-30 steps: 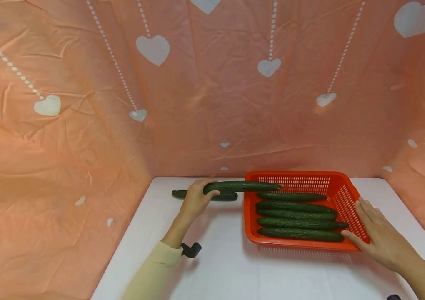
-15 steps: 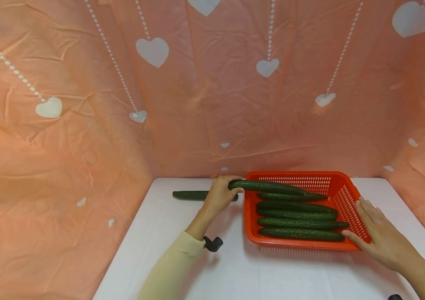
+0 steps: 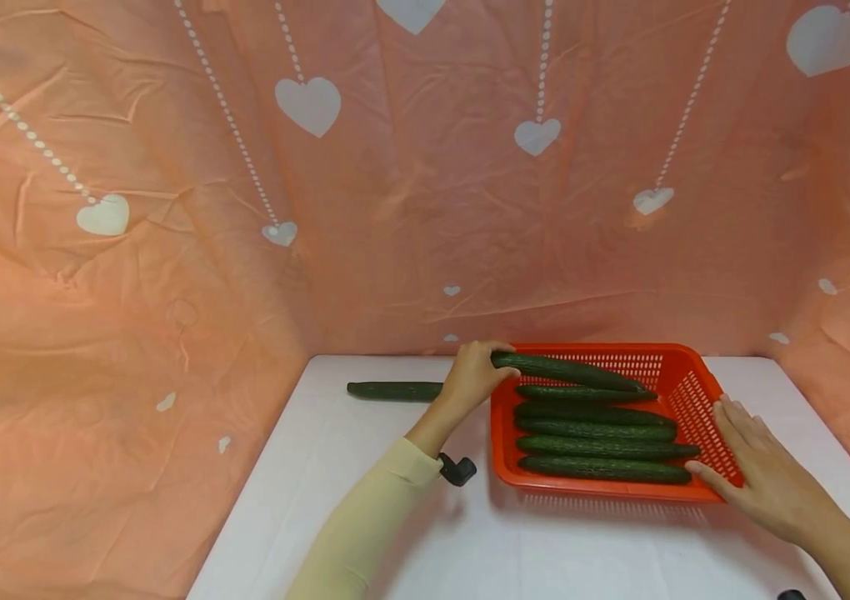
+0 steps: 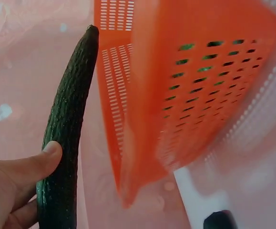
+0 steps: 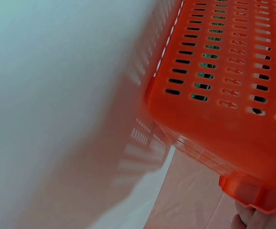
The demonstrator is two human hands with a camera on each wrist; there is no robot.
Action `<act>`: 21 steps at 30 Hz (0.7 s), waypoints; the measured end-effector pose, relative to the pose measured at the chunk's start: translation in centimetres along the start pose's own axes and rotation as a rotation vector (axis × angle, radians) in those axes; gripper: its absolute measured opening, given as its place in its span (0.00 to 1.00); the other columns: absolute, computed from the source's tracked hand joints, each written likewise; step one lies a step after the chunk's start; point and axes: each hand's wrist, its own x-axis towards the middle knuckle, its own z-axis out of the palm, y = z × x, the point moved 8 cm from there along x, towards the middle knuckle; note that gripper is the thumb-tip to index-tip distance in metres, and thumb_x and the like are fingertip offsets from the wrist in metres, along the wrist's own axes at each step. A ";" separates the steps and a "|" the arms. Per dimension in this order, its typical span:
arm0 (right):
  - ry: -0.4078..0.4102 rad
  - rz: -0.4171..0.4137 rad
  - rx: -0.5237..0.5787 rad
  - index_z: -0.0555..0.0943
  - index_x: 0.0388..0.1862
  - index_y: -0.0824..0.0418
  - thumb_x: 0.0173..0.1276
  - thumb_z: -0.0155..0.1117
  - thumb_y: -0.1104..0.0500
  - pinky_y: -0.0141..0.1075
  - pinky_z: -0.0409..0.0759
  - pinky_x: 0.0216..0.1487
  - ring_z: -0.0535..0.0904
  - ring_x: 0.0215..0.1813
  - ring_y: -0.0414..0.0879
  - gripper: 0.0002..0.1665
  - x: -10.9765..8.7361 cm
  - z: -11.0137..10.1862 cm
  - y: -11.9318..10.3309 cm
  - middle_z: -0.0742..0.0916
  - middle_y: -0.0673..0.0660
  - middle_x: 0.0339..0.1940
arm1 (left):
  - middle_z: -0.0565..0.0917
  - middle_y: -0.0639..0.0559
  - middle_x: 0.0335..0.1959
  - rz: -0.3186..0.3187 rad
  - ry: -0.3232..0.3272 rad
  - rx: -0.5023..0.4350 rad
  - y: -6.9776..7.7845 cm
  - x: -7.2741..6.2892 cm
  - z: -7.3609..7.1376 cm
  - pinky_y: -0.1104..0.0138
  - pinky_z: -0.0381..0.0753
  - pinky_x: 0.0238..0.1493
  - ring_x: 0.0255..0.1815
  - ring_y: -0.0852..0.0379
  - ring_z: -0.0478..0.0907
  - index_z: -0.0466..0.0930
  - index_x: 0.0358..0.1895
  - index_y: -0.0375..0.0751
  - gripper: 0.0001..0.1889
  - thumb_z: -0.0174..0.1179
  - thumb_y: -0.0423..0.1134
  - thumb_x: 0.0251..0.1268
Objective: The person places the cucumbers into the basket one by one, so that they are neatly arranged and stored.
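My left hand (image 3: 473, 372) grips one end of a long green cucumber (image 3: 567, 371), fingers over it and thumb on the near side. That cucumber slants over the back part of a red plastic basket (image 3: 496, 450), its far end near a cucumber lying inside. In the left wrist view the thumb presses on the cucumber (image 4: 68, 119) beside the basket wall (image 4: 149, 71). Several more cucumbers (image 3: 605, 447) lie side by side in the basket. My right hand (image 3: 766, 475) rests with extended fingers on the basket's right rim; only its fingertips (image 5: 257, 220) show in the right wrist view.
Another cucumber (image 3: 393, 391) lies on the white table (image 3: 365, 442), left of the basket, partly behind the left arm. An orange-pink cloth (image 3: 425, 208) with white hearts hangs behind and at both sides of the table.
My left hand has moved right, carrying the cucumber from beside the basket's left rim to above its back part. The right hand has stayed on the rim.
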 end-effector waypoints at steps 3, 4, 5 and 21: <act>-0.002 0.004 0.003 0.47 0.86 0.76 0.77 0.67 0.40 0.24 0.17 0.77 0.31 0.90 0.58 0.61 0.0 0.1 0.0 0.51 0.76 0.87 | 0.92 0.46 0.54 -0.007 0.000 0.016 0.6 0.6 0.0 0.71 0.75 0.36 0.24 0.60 0.75 0.91 0.58 0.43 0.20 0.79 0.42 0.64; -0.001 0.005 0.003 0.47 0.86 0.76 0.77 0.67 0.40 0.24 0.17 0.77 0.32 0.90 0.59 0.61 0.0 0.1 0.1 0.52 0.76 0.87 | 0.91 0.46 0.56 -0.011 -0.002 0.020 0.8 0.8 0.0 0.70 0.77 0.38 0.28 0.58 0.80 0.91 0.58 0.42 0.21 0.79 0.42 0.64; 0.000 0.004 0.004 0.48 0.86 0.76 0.77 0.67 0.40 0.24 0.17 0.77 0.32 0.90 0.60 0.61 0.0 0.0 0.1 0.52 0.76 0.87 | 0.91 0.47 0.56 -0.015 -0.002 0.027 1.0 1.0 0.0 0.69 0.78 0.39 0.32 0.56 0.83 0.91 0.59 0.43 0.21 0.79 0.43 0.64; 0.033 -0.030 0.001 0.51 0.84 0.79 0.76 0.69 0.42 0.26 0.19 0.80 0.32 0.91 0.57 0.60 0.0 -0.1 -0.3 0.53 0.77 0.87 | 0.90 0.51 0.58 -0.044 -0.039 0.112 4.0 3.3 1.6 0.62 0.84 0.63 0.61 0.49 0.85 0.92 0.57 0.45 0.19 0.80 0.43 0.64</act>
